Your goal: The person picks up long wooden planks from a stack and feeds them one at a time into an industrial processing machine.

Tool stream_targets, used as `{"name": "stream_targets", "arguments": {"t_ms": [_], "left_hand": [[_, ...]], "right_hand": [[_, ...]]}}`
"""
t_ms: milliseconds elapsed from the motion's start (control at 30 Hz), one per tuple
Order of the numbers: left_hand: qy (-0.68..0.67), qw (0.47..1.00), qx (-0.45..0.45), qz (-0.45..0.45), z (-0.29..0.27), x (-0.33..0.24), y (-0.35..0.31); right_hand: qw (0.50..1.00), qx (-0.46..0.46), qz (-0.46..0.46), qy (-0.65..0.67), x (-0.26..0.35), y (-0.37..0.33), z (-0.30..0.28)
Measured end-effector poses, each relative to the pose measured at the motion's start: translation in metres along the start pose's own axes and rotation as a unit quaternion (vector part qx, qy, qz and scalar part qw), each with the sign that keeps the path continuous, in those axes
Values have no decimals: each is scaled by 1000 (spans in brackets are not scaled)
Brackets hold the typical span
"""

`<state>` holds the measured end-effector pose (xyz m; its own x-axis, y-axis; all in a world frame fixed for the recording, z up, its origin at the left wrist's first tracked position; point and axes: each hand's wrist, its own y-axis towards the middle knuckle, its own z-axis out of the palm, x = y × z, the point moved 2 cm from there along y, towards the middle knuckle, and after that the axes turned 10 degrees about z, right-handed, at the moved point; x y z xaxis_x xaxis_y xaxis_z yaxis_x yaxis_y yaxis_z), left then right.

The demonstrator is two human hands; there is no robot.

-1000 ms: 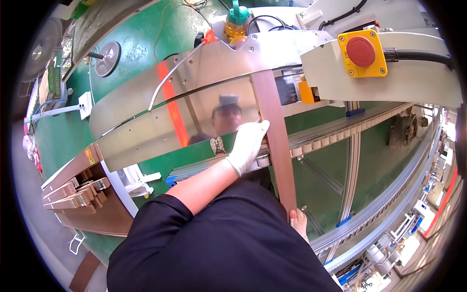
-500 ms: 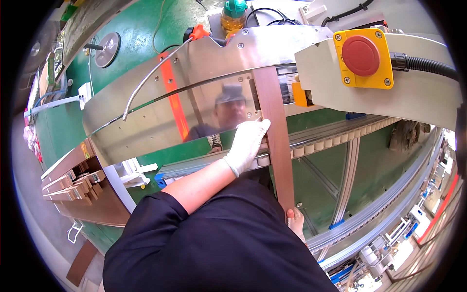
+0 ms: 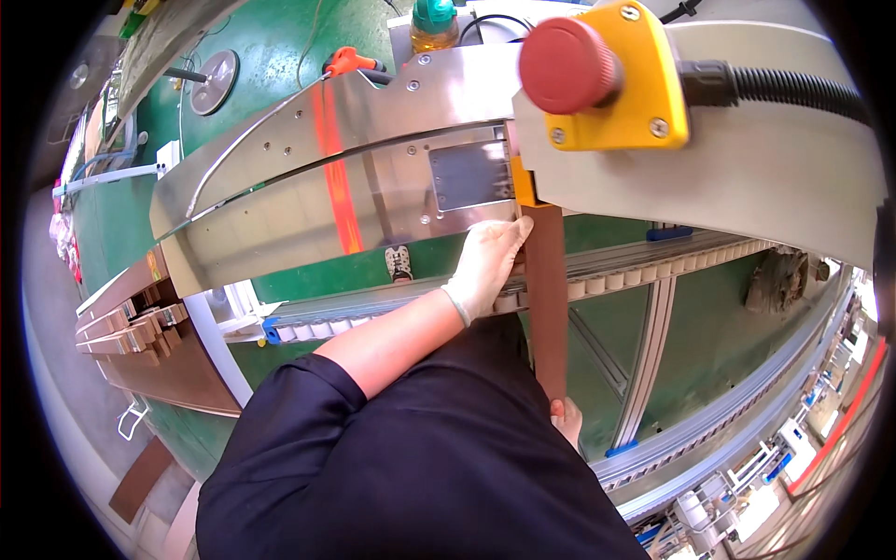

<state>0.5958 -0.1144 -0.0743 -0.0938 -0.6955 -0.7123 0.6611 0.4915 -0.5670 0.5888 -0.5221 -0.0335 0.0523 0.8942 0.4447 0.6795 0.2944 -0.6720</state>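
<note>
A long brown wooden board runs away from my body, its far end hidden under the machine's pale housing beside a yellow block. With thumb and fingers pressed together, my left hand, in a pale glove, grips the board's left edge close to the steel machine bed. At the near end of the board, my right hand is closed on it, partly hidden by the board and my dark clothing.
A red emergency stop button on a yellow box juts from the housing. A roller rail crosses below the board. An orange-handled air gun lies at the bed's far edge. Wooden strips are stacked at left.
Relative to the machine, the board has moved right, and its far end has gone from the steel bed to under the housing. Both hands have stayed on it. My view has shifted too.
</note>
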Motion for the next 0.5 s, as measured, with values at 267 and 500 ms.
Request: {"name": "stream_targets", "arguments": {"t_ms": [267,500], "left_hand": [[-114,993,-14,-28,91,-6,28],[-96,995,24,0,158,17,65]], "right_hand": [[1000,3,-23,17,-9,48,-76],[999,-28,0,22,-60,91,-129]]}}
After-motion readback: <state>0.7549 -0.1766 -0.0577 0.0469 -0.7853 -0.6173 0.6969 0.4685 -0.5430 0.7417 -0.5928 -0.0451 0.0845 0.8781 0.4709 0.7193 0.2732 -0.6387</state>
